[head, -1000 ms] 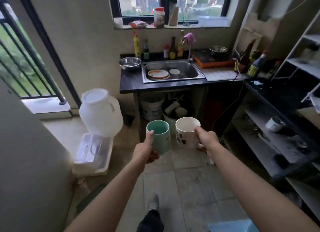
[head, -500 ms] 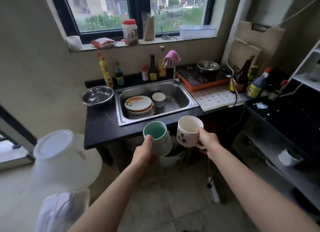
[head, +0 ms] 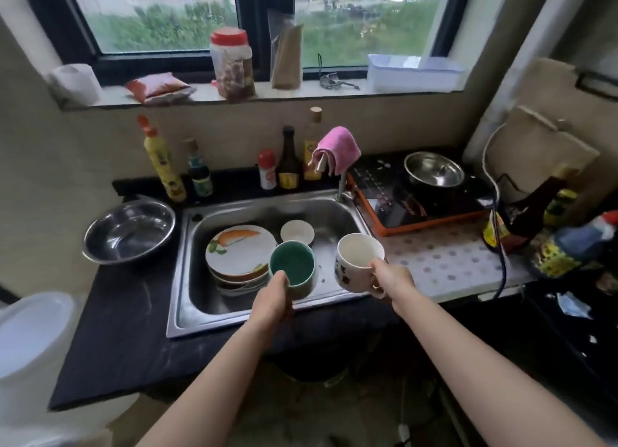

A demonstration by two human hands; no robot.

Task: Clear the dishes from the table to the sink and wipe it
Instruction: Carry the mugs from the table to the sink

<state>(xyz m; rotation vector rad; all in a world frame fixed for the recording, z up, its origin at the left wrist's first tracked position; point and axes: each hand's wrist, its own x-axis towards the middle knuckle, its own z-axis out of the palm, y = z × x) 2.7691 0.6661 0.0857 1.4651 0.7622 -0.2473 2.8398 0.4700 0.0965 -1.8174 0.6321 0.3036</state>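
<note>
My left hand (head: 271, 301) grips a teal mug (head: 294, 267) and holds it over the front of the steel sink (head: 187, 296). My right hand (head: 393, 281) grips a white patterned mug (head: 356, 257) by its handle, above the sink's right rim. Both mugs are upright. Inside the sink lies a stack of plates (head: 239, 254), the top one painted with a carrot, and a small white cup (head: 297, 231) behind it. A pink cloth (head: 337, 149) hangs over the tap.
A steel bowl (head: 128, 231) sits on the black counter (head: 113, 329) left of the sink. Bottles line the back wall. An induction cooker (head: 418, 199) with a steel pot stands to the right, with a dotted mat (head: 444, 256) before it. A white water jug (head: 33, 346) is at far left.
I have walked up to the sink. Both mugs, carried in front of me, have come from short of the counter to over the sink basin.
</note>
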